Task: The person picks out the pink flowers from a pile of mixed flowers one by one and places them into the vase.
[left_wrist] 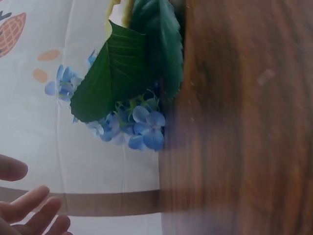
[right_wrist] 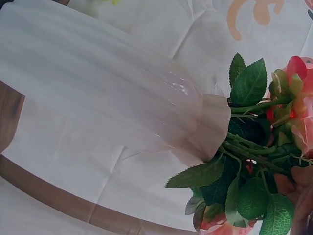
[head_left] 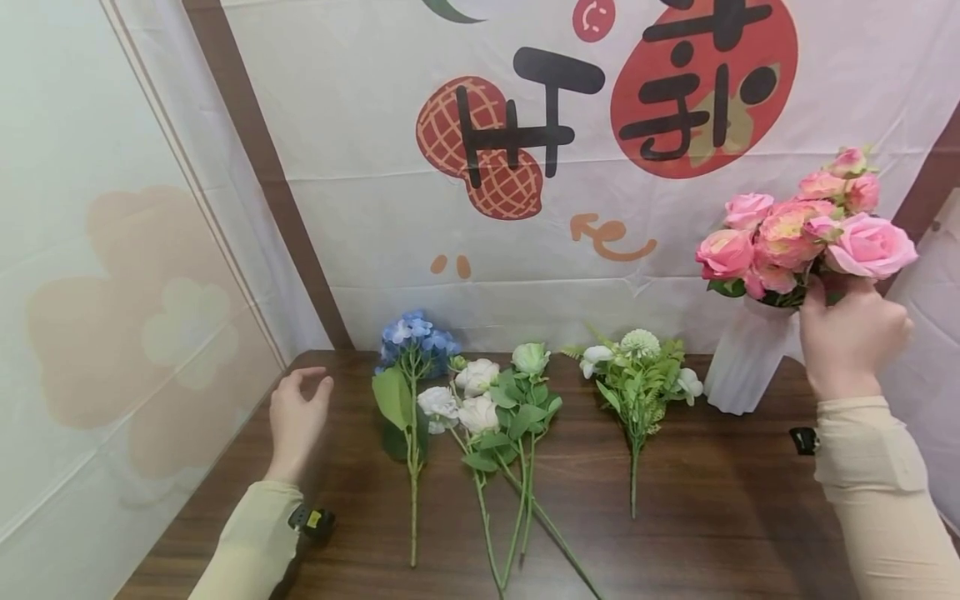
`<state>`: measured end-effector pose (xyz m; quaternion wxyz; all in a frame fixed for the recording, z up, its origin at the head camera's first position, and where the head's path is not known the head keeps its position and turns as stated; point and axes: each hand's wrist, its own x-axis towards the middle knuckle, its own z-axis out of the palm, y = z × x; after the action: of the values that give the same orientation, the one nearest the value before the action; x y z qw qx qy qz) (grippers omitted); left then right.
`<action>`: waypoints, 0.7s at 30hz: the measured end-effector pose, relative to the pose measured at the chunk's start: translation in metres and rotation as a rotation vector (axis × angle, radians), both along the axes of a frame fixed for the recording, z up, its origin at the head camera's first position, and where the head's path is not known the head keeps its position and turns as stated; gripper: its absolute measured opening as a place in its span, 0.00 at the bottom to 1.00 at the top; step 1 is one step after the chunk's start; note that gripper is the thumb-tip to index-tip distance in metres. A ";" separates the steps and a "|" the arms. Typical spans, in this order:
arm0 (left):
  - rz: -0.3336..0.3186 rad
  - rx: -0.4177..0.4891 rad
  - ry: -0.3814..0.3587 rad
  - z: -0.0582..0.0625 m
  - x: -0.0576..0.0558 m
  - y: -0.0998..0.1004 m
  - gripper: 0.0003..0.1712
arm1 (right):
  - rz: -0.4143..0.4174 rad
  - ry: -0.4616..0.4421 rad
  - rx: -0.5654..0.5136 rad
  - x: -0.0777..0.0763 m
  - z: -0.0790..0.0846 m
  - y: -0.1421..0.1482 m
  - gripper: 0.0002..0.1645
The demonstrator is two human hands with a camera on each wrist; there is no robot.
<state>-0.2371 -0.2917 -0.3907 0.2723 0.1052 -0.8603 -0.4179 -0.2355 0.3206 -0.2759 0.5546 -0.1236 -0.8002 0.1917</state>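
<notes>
My right hand (head_left: 851, 337) grips just under the large pink rose (head_left: 870, 246), at the right side of a pink bouquet (head_left: 783, 233); its fingers partly hide the stems. The bouquet stands in a white ribbed vase (head_left: 738, 362). In the right wrist view, stems run into the vase's wavy rim (right_wrist: 212, 127), and fingertips (right_wrist: 299, 188) show among the leaves at the lower right. My left hand (head_left: 300, 417) is held over the table's left side with fingers loosely bent and nothing in them. Nearest to it lies a blue hydrangea (head_left: 416, 337) with green leaves.
On the brown wooden table (head_left: 585, 517) lie white roses (head_left: 480, 412), a pale green rose (head_left: 531, 358) and a bunch of greenery with white blooms (head_left: 637, 383), stems toward me. A printed white cloth (head_left: 360, 208) hangs behind the table.
</notes>
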 end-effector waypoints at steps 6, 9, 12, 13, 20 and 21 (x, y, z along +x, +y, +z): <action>-0.016 -0.067 0.015 0.000 0.004 -0.005 0.19 | -0.013 -0.103 -0.001 -0.001 0.001 0.003 0.22; -0.011 -0.081 0.015 0.000 0.006 -0.007 0.19 | 0.011 -0.121 0.008 -0.003 -0.003 0.004 0.22; -0.021 -0.095 0.000 0.000 0.007 -0.007 0.20 | 0.032 -0.082 0.003 -0.002 -0.011 0.005 0.21; -0.024 -0.097 -0.003 0.000 0.007 -0.008 0.20 | 0.036 -0.057 0.004 -0.002 -0.014 0.005 0.20; -0.028 -0.096 -0.010 0.001 0.008 -0.008 0.20 | 0.012 0.081 0.000 -0.010 -0.020 0.008 0.18; -0.029 -0.097 -0.013 0.001 0.008 -0.009 0.20 | 0.007 0.094 0.001 -0.011 -0.020 0.009 0.18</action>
<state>-0.2292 -0.3004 -0.3900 0.2652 0.0821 -0.8828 -0.3790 -0.2463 0.3297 -0.2962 0.5909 -0.1113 -0.7739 0.1989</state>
